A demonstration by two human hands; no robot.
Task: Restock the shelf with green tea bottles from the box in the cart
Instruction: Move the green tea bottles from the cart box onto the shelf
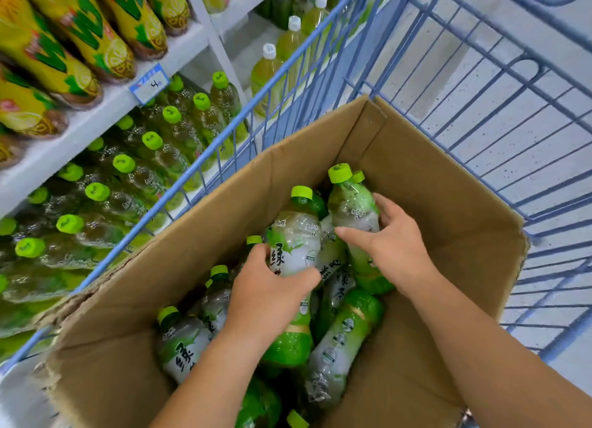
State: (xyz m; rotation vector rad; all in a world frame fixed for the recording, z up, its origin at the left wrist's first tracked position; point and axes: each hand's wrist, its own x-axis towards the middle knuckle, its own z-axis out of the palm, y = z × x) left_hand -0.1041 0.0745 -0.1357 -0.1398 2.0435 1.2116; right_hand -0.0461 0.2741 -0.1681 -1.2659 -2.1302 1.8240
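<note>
Two hands in the cardboard box (432, 203), each clamped on one bottle. Left hand (269, 286) grips a green tea bottle (296, 245) round its label, thumb across the front, lime cap pointing to the far side of the box. Right hand (389, 245) holds a second green tea bottle (352, 206), fingers curled round its right side, thumb stretched along the near side. Both held bottles are tilted, caps toward the far corner, raised above the rest, touching or nearly touching each other.

The box is open-topped, flaps up, and sits in the blue wire cart (480, 91), filling its near left part. Loose bottles (339, 341) lie jumbled on the box bottom: green-and-white labels, lime caps, some lying flat, some leaning toward the left wall. One more cap peeks from just behind the right-hand bottle. Exact count cannot be told; several are hidden under the arms.

The shelf (96, 119) stands just left of the cart. Its lower level is packed with rows of lime-capped shelved bottles (150, 158) of clear greenish drink, running up to the front edge. The level above carries yellow-labelled bottles (80, 26), with a blue-and-white price tag (149, 83) on its front edge. White-capped bottles (267, 68) of pale green drink stand in the next bay, seen through the cart's wires.
</note>
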